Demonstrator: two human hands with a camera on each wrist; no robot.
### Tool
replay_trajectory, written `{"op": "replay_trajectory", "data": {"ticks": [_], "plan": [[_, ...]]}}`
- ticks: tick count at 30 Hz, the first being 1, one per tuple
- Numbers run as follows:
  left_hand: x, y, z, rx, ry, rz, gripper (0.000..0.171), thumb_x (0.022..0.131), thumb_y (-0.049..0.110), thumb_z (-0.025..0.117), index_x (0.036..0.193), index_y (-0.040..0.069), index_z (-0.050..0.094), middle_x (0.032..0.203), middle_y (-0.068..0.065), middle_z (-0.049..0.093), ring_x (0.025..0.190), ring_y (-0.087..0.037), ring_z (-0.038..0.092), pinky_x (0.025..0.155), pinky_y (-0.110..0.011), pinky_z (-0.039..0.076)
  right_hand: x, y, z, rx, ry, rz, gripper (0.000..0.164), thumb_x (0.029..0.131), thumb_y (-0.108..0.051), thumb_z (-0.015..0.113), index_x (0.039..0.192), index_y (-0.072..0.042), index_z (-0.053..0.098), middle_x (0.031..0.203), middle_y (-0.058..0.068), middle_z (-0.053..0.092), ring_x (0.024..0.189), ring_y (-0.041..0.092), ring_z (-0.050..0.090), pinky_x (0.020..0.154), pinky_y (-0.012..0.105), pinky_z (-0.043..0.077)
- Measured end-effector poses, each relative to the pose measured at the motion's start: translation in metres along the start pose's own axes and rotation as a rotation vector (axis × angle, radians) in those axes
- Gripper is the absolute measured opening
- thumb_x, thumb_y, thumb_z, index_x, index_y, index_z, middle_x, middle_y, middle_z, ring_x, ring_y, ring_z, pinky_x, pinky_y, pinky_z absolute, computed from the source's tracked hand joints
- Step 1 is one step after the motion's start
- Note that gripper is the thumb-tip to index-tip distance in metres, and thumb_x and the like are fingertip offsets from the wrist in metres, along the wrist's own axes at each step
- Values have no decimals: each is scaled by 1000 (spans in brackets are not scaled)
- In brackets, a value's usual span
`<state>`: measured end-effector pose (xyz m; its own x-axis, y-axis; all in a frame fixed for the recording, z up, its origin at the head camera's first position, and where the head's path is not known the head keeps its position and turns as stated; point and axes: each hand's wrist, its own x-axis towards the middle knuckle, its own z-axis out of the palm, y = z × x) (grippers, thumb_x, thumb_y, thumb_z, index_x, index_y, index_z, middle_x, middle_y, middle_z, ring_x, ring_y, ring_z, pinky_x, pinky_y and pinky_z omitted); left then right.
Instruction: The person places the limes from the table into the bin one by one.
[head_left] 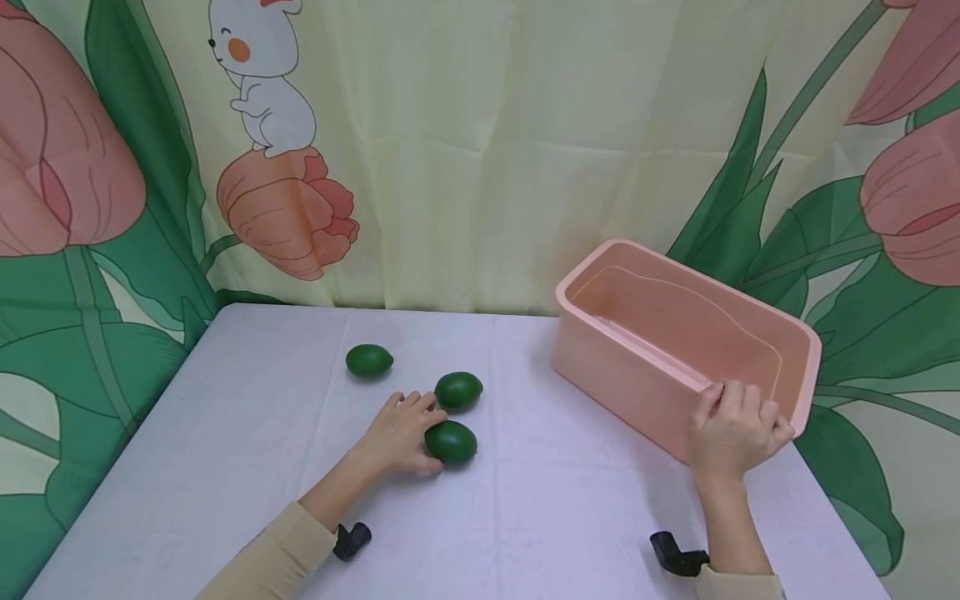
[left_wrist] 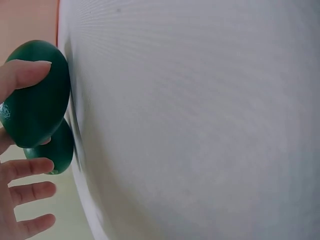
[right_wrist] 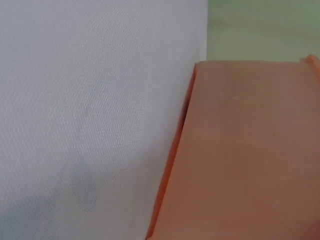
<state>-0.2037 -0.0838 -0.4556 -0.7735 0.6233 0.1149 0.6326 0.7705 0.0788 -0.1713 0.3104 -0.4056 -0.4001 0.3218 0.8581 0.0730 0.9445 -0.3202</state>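
Note:
My left hand [head_left: 401, 433] is at the nearest dark green lime [head_left: 451, 442], its thumb on one side and forefinger on the other. In the left wrist view the thumb presses across this lime [left_wrist: 37, 100], while the other fingers are spread below it. A second lime [head_left: 458, 390] lies just beyond, close to the fingertips, and shows partly hidden in the left wrist view. Farther back on the left is a third lime [head_left: 369, 361]. My right hand [head_left: 738, 429] grips the near rim of a pink plastic bin [head_left: 622, 379], whose outer wall [right_wrist: 250, 150] fills much of the right wrist view.
A white cloth covers the table [head_left: 187, 467]. Behind it hangs a pale curtain [head_left: 480, 167] printed with tulips and a rabbit. The bin stands askew at the table's right back. Black wrist mounts [head_left: 677, 557] stick out beside both sleeves.

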Motion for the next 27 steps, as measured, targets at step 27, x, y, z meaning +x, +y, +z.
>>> {"op": "replay_trajectory", "data": {"ticks": [27], "plan": [[3,2,-5,-24,104,7,62,60,55,71,109,18,62,102,1,50,89,-19,45,85,-46,38,0,2,0,-24,-13,5,40,92,-27,37,83,8,54,81,26,53,79,42,44,79,55,25]]}}
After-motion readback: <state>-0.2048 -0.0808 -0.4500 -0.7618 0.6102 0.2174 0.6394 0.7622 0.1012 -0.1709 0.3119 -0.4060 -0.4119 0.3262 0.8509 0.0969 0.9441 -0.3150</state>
